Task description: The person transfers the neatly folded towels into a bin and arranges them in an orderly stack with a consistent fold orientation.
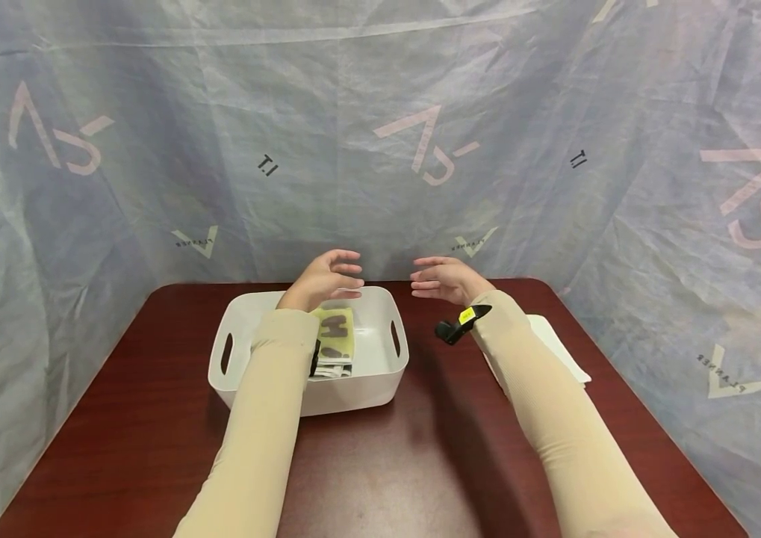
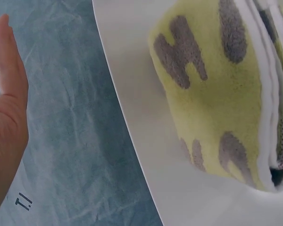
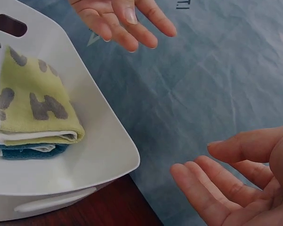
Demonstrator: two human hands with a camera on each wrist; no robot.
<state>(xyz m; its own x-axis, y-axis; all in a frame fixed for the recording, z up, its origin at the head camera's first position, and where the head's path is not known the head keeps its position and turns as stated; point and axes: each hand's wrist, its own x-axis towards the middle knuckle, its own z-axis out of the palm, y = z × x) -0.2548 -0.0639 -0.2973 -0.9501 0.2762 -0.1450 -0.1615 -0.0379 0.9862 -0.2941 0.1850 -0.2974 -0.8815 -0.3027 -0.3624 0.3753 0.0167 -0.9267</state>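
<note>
Both hands are raised, palms facing each other with a gap between them and nothing held. The left hand point(image 1: 328, 278) hovers above the back of a white plastic basket point(image 1: 380, 382), its fingers loosely bent. Over the table's far side, right of the basket, is the right hand point(image 1: 446, 280), fingers relaxed and apart. Inside the basket lies a folded yellow towel point(image 1: 346, 340) with grey patches and a white edge. The right wrist view shows a folded dark blue towel point(image 3: 35, 152) under the yellow towel point(image 3: 47, 99).
White folded cloth or paper point(image 1: 551, 345), partly hidden by the right sleeve, lies at the right of the dark red table point(image 1: 367, 478). Grey printed sheeting point(image 1: 326, 149) hangs behind the table and along both sides. A black strap device point(image 1: 462, 324) sits on the right wrist.
</note>
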